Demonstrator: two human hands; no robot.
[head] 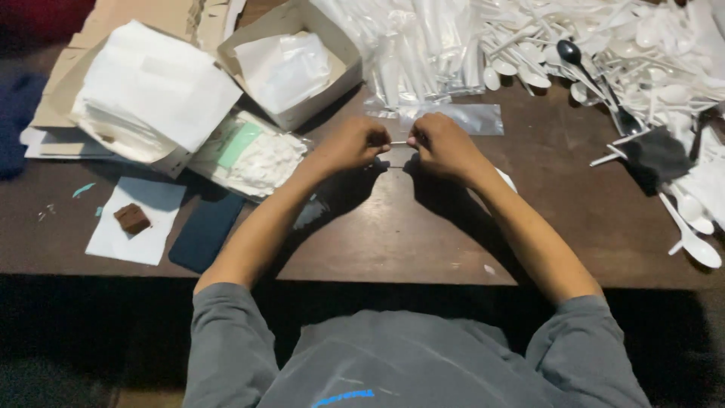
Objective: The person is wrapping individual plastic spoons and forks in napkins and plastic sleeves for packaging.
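A thin, pale, stick-like piece (399,142), too small to tell apart further, is bridging the small gap between the two hands above the middle of the dark brown wooden table (423,242). The left hand (353,143) is curling its fingers closed and pinching one end of that piece, and the right hand (442,145) is pinching the other end in the same clenched way, knuckles facing each other and nearly touching.

Just beyond the hands, a flat clear plastic sleeve (461,119) is lying on the table. Behind it, a heap of long clear plastic-wrapped packets (419,49) is piling up toward the far edge. To the right, a large spread of loose white plastic spoons (642,45) is covering the far corner, with one black plastic spoon (572,54) lying among them and a dark grey cloth-like lump (658,157) resting near the right edge.

To the left of the hands, a clear bag of white folded napkins with a green label (249,155) is lying just beside a stack of white paper napkins (151,94). An open cardboard box holding white paper (291,64) is sitting behind the bag. Nearer the front edge, a dark blue flat rectangular phone-like object (205,230) is lying next to a white sheet of paper (136,223) with a small brown block (132,218) on it.

The person's grey sleeves (226,332) are showing at the bottom.
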